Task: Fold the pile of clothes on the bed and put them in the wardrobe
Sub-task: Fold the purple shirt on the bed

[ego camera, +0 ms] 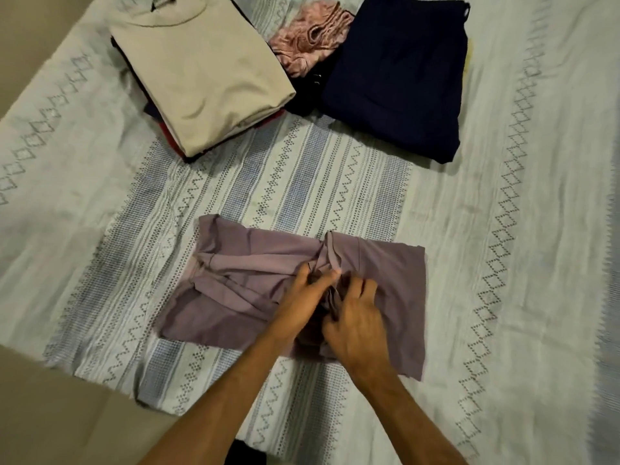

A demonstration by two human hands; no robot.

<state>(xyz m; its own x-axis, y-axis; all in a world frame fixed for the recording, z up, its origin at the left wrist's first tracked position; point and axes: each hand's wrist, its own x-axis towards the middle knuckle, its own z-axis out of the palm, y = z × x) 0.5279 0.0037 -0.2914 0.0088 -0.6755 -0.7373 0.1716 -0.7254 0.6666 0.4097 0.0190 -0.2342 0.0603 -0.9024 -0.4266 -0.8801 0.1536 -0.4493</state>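
Fingers (330, 276) of the left hand (302, 298) are curled into a bunched fold at the middle of the thin mauve garment of soft jersey-like cloth (268, 290), pinching it; the right hand (355, 323) lies just beside it, its fingers bent and pressing into the same gathered spot, though motion blur hides whether they actually pinch cloth.

That garment lies partly flattened on the pale bedsheet with blue woven bands and zigzag rows (302, 182), near the front edge of the bed, its left part creased and overlapped, its right part smooth.

As a judgement, the cloth looks light, limp and a little slippery: it will not keep a crease unaided and will sag if lifted by one point. Better holds would be the hem corners or the outer edges, pulled taut and laid over, then smoothed with flat palms.

Well apart, toward the far side of the bed, sit a folded beige shirt topping a stack of darker folded clothes (208, 78), a folded navy garment (399, 75), and between them a crumpled pink ribbed piece (312, 41), not yet folded.

No brand, label or readable writing shows on any item. No wardrobe is in view.
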